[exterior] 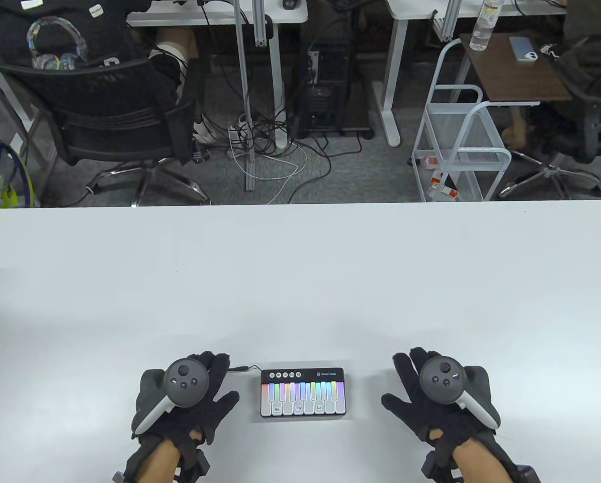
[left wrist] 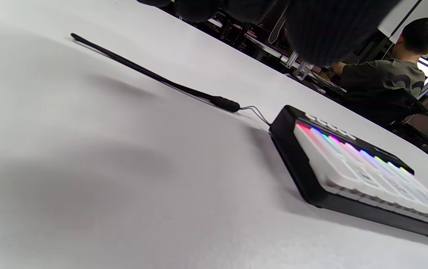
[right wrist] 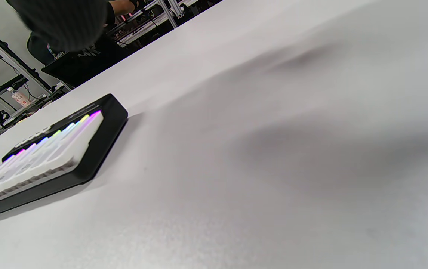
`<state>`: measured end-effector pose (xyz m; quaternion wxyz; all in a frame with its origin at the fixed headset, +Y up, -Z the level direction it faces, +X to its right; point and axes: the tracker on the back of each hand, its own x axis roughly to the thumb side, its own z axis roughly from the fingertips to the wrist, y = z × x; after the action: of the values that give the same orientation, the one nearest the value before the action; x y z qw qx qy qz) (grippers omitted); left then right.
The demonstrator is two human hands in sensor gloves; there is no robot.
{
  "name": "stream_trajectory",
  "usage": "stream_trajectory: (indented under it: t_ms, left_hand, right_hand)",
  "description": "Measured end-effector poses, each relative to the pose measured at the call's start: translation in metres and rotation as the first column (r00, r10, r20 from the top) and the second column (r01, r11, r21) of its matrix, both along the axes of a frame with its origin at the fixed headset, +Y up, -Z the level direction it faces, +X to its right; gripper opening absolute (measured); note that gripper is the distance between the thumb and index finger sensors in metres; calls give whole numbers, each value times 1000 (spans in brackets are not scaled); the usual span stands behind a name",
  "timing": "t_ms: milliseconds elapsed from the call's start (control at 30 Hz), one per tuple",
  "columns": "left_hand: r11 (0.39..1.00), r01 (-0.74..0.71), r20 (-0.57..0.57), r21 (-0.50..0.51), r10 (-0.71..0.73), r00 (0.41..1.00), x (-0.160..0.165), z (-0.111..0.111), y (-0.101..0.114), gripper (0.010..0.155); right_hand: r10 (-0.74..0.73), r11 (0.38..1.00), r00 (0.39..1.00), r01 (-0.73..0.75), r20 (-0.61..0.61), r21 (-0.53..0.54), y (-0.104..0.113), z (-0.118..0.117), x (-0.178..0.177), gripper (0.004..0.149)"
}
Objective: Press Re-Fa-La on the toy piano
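A small black toy piano (exterior: 303, 392) with white keys and rainbow lights sits near the table's front edge. Three keys carry labels Re (exterior: 276, 409), Fa (exterior: 298, 408) and La (exterior: 319, 407). My left hand (exterior: 189, 397) rests flat on the table to the piano's left, fingers spread, holding nothing. My right hand (exterior: 433, 392) rests flat to the piano's right, fingers spread, holding nothing. Neither hand touches the piano. The piano also shows in the left wrist view (left wrist: 352, 175) and in the right wrist view (right wrist: 49, 157).
A thin black cable (exterior: 242, 369) runs from the piano's left rear corner toward my left hand; it shows in the left wrist view (left wrist: 154, 76). The white table (exterior: 300, 282) stretches far beyond. Chairs, desks and a wire cart stand behind it.
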<state>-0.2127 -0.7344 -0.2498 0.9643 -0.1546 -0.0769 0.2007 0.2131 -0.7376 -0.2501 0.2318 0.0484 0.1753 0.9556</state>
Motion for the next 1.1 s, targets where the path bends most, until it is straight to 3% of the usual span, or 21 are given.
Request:
stream_trajectory:
  t_ms: [267,767,1100]
  left_hand:
    - [1000,24,31,9,-25,999,14,2,4,78]
    - [992,128,240,3,-125,963,77,18,5,70]
    - [982,187,286,3,-180,941,91,20,2,63]
  right_hand:
    - [-7,1000,1000,7,-5,8,1,0,0,82]
    - [-12,1000,1000,12,-13,4,0,1,1,82]
    - [-14,1000,1000,14,-15,2,1,1,0,82]
